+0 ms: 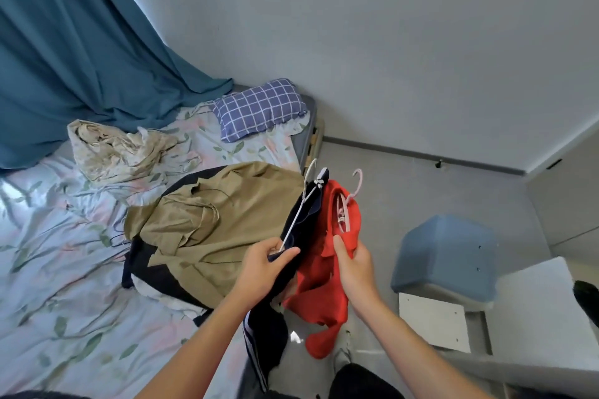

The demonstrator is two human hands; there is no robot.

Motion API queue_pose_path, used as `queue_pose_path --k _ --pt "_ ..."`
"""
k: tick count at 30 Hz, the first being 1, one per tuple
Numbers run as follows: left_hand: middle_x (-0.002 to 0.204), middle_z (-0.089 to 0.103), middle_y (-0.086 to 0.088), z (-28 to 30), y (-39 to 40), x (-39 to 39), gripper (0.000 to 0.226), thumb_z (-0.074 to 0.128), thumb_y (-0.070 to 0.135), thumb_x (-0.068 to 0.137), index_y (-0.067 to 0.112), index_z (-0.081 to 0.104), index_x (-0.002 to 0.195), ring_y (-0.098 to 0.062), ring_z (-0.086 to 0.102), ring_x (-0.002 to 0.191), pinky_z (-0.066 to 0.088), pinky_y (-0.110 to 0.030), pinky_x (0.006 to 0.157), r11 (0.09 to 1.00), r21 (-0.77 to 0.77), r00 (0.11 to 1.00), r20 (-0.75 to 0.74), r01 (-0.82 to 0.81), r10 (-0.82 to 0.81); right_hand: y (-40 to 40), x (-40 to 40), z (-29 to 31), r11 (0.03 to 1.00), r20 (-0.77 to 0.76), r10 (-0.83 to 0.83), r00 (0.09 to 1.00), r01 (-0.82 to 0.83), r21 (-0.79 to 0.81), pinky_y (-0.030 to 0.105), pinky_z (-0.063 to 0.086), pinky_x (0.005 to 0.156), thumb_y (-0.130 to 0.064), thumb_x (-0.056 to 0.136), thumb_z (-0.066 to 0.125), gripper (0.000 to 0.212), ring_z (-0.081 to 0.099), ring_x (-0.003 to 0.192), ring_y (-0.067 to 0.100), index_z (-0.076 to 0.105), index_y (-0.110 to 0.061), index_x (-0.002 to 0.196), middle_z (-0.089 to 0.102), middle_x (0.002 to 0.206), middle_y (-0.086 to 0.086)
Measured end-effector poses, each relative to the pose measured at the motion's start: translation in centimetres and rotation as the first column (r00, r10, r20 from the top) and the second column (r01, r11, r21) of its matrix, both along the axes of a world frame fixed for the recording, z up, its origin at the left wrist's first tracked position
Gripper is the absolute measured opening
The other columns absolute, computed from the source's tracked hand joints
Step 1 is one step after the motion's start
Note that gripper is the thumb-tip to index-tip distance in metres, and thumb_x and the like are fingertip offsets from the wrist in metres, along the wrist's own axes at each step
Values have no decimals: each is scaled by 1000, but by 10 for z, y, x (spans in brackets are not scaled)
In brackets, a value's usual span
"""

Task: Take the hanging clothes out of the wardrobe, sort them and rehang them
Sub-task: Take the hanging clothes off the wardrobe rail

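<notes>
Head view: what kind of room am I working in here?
Most likely a bedroom. A bed with a floral sheet carries a checked pillow, a teal curtain hangs beside it, and clothes on hangers lie on the bed's edge, such as the khaki garment.

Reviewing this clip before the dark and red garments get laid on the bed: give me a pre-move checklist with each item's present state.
1. Left hand grips the dark garment and the white hanger: ok.
2. Right hand holds the red garment: ok.
3. Pink hanger seated inside the red garment: ok.
4. Dark garment fully on its hanger: not ok, it droops below the hand.
5. Bare space on the bed: ok, beside the khaki garment.
6. Wardrobe rail clear for rehanging: cannot tell, out of view.
</notes>
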State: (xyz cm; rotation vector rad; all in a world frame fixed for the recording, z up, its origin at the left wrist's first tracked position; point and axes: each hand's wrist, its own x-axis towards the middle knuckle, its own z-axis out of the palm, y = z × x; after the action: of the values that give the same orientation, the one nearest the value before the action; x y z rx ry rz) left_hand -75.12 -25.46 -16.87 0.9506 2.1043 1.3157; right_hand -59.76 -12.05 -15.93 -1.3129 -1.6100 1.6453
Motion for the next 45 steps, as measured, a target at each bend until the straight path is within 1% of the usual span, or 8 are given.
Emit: queue_pose_path --k 4,8,15,18,22,31,37,45 --pt "62 26 12 0 60 -17 57 77 37 95 21 31 66 -7 26 61 25 -31 58 997 -34 997 -12 -71 71 59 -25 1 998 -31 69 997 -70 -8 18 51 70 -23 105 61 17 67 74 2 71 -16 93 73 82 -3" --pt "62 30 12 3 113 -25 52 78 33 95 19 36 66 -9 30 61 28 -35 59 992 -51 990 71 -117 121 112 -43 -1 992 -42 126 991 -127 -17 23 46 66 -25 104 61 22 57 63 1 64 -17 84 61 68 -13" --pt "65 34 4 4 154 -58 60 78 46 91 3 40 72 -11 35 63 32 -36 61 978 -63 977 70 -198 202 160 -87 -2 980 -105 199 974 -200 -2 34 54 89 -36 100 60 25 69 91 11 69 -15 110 74 95 -5" --pt "63 34 7 12 147 -83 60 77 50 90 8 40 70 -11 35 62 33 -35 61 965 -64 965 47 -255 258 160 -114 -1 967 -104 255 961 -255 19 25 51 93 -35 102 59 23 68 100 8 67 -16 111 73 104 4" --pt "61 34 14 12 119 -122 52 78 36 95 20 37 68 -5 34 59 30 -26 57 950 -88 953 15 -301 303 144 -159 -2 945 -64 327 943 -326 35 17 47 83 -22 104 59 13 65 90 15 62 -11 98 69 94 10" --pt "66 45 16 -47 -12 -238 38 76 27 97 14 46 77 -4 42 62 35 -19 60 872 -139 876 49 -470 480 39 -298 -40 852 57 523 850 -524 1 10 46 73 -28 104 59 13 63 85 9 61 -16 102 68 93 7" --pt "69 46 4 -94 -109 -305 37 79 30 93 13 50 78 -4 44 65 36 -20 64 812 -173 822 22 -558 569 -58 -379 -77 785 60 619 783 -617 -53 18 46 84 -27 103 62 9 66 93 1 64 -19 105 71 101 -2" --pt "83 56 15 -170 -189 -354 28 77 24 93 34 51 88 -2 54 79 44 -30 76 786 -325 826 26 -525 563 -112 -448 -123 760 150 649 745 -638 -120 33 54 88 -36 102 62 10 69 96 16 62 -27 108 72 104 1"
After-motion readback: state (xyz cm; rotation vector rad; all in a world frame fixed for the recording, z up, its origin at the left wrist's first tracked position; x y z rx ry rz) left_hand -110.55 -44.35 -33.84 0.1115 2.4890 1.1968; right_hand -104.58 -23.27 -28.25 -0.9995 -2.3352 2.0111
